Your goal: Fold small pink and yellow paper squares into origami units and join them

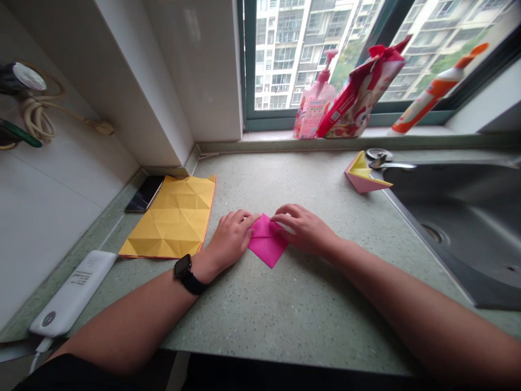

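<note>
A magenta sheet of origami paper (269,251), folded into a small diamond with a crease across its upper part, lies on the counter in front of me. My left hand (233,234) is at its left corner, thumb and fingertips closed on the edge. On the other side my right hand (303,228) has its thumb and curled fingers at the upper right edge, covering that corner. A black watch sits on my left wrist. Left of the hands lies a stack of creased yellow paper (175,217).
A dark phone (145,194) lies partly beside the yellow sheets, and a white power bank (75,290) is near the left wall. A folded pink-and-yellow paper piece (364,176) stands by the metal sink (415,233). A pink pump bottle (313,108) and other packages line the windowsill.
</note>
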### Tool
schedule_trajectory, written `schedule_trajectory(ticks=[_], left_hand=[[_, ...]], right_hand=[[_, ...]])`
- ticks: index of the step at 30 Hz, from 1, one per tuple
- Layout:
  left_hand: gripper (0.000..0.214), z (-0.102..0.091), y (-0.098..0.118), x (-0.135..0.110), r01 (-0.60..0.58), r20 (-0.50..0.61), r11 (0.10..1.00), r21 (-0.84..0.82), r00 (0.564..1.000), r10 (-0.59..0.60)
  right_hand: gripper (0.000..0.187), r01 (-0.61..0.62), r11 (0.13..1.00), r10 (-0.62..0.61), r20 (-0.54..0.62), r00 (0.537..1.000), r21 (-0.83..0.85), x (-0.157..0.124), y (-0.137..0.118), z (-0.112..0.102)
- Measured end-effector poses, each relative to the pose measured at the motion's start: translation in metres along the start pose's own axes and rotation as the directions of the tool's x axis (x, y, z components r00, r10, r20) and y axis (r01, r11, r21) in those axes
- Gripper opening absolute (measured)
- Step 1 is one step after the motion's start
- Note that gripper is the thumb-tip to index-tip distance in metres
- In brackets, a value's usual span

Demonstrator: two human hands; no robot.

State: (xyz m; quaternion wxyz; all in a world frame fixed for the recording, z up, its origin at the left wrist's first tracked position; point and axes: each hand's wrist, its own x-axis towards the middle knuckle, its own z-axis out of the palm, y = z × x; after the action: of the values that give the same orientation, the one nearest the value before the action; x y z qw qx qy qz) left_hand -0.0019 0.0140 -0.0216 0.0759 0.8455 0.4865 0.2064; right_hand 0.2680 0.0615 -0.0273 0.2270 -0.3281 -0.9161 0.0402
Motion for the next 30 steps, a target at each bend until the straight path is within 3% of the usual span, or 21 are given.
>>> schedule_trajectory(ticks=[9, 17, 24, 30], left_hand=[[0.033, -0.006, 0.004, -0.002, -0.239, 0.100, 0.968, -0.074, 0.964, 0.245], [0.043, -0.013, 0.014, -0.008, -0.192, 0.242, 0.981, 0.020, 0.953, 0.181], [0.051, -0.016, 0.012, -0.010, -0.104, 0.278, 0.995, -0.007, 0.955, 0.102], [0.041, -0.018, 0.016, -0.017, -0.161, 0.295, 0.986, 0.045, 0.945, 0.141]], right_hand=[[0.027, 0.118, 0.991, -0.121, 0.049, 0.991, 0.060, 0.002, 0.005, 0.003], [0.029, 0.077, 0.990, -0.089, 0.101, 0.991, 0.116, 0.003, 0.003, 0.000], [0.029, 0.065, 0.991, -0.080, 0.127, 0.989, 0.114, 0.003, 0.002, -0.002], [0.024, 0.029, 0.995, -0.039, 0.108, 0.993, 0.093, 0.003, -0.001, 0.000]])
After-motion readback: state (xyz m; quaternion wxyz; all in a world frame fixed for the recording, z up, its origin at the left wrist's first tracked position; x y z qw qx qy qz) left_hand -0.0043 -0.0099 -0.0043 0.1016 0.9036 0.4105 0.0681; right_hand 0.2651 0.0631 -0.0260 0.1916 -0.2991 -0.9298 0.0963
